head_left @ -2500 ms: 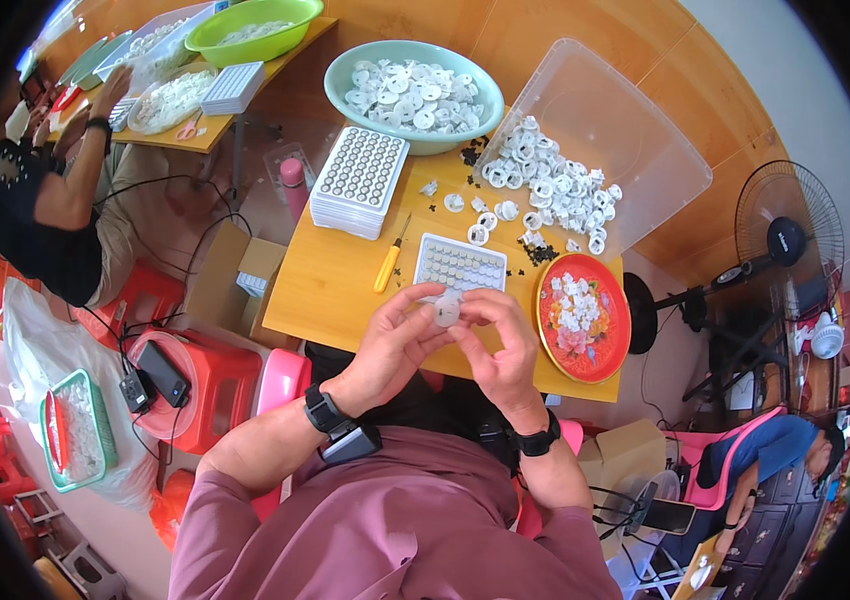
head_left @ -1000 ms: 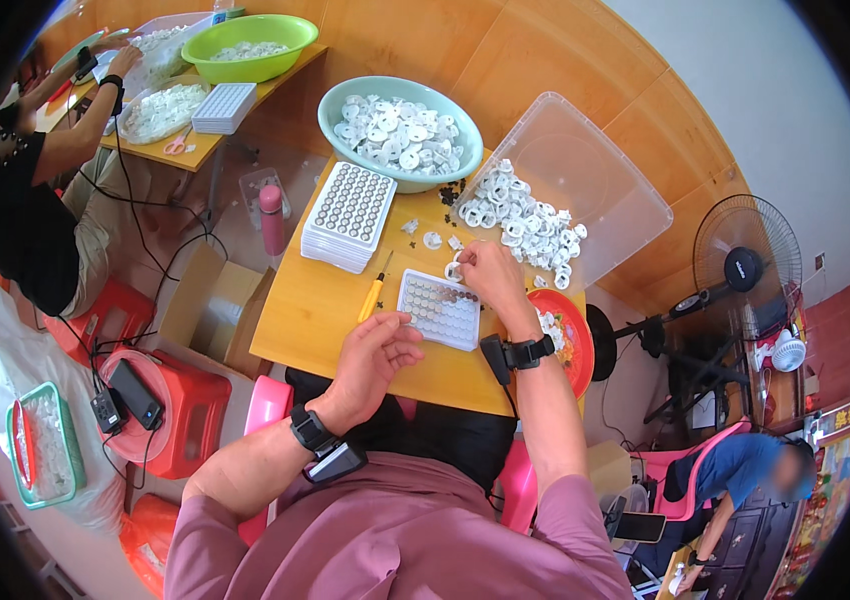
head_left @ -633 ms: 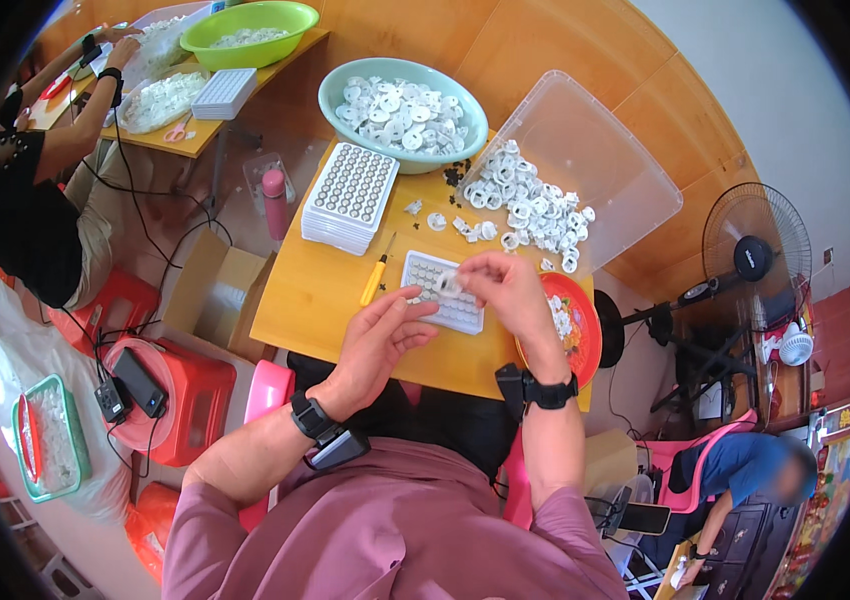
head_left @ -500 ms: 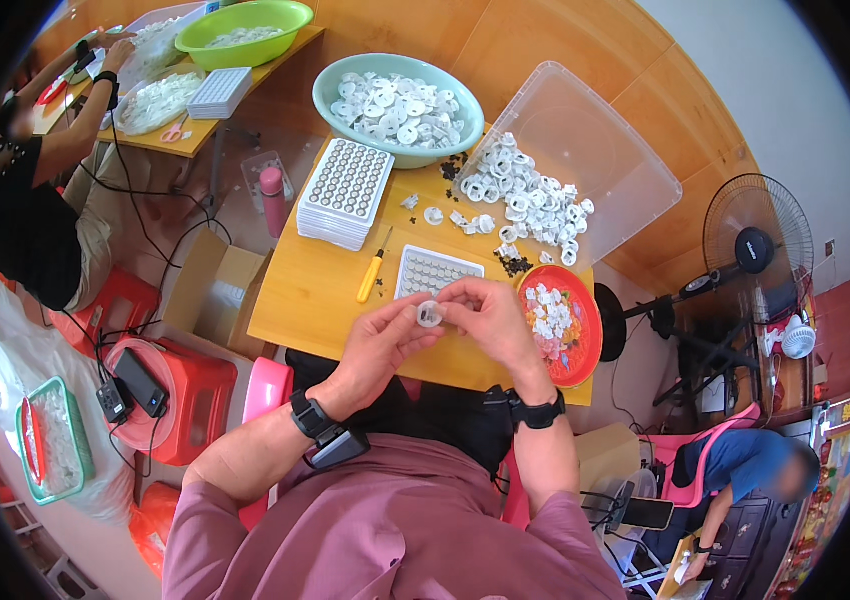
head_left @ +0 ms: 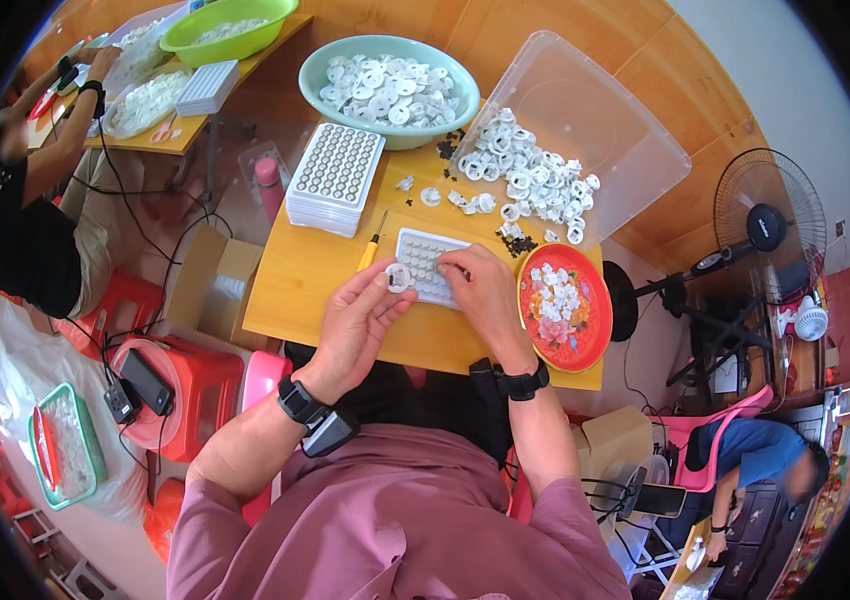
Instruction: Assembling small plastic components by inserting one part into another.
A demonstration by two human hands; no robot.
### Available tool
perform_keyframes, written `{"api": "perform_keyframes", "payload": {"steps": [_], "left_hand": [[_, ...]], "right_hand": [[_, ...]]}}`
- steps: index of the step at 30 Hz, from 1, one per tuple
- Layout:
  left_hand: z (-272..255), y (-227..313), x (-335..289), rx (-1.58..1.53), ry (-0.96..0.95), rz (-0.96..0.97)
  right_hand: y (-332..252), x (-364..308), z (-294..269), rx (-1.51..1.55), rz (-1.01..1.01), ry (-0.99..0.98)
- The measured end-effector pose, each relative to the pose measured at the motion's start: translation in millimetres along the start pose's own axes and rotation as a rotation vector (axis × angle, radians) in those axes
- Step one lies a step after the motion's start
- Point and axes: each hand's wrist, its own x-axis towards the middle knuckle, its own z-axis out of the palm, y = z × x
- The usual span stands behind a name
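My left hand pinches a small white ring-shaped part at the near left corner of a white grid tray on the yellow table. My right hand lies flat on the tray's right side, fingers curled over its cells; whether it holds a part is hidden. A yellow-handled knife lies just left of the tray.
A red plate of white parts sits right of the tray. Behind are a stack of grid trays, a teal bowl and a tipped clear bin spilling white rings. Another person works at a far-left table. A fan stands right.
My right hand reached out to the pile of rings, came back to meet my left hand, and now rests on the grid tray. My left hand keeps a white ring.
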Motion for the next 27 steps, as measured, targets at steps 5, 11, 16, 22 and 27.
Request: {"api": "perform_keyframes", "payload": {"steps": [5,11,16,22,27], "left_hand": [[-0.6,-3.4,-1.4,-0.014,-0.053,-0.078],[0.1,-4.0,-1.7,-0.021,-0.068,-0.107],[3.0,-1.3,-3.9,-0.036,-0.077,-0.105],[0.5,-5.9,-2.7,-0.02,-0.11,-0.088],[1.0,-8.2,-3.7,0.013,-0.116,-0.061]], "right_hand": [[-5.2,2.0,-2.0,-0.01,0.095,-0.084],[-0.5,3.2,-2.2,0.02,0.129,-0.09],[-19.1,-3.8,-12.0,0.082,0.088,0.0],[-51.0,-22.2,-7.2,0.067,-0.219,0.099],[-56.4,-21.1,-2.8,-0.16,-0.424,0.213]]}}
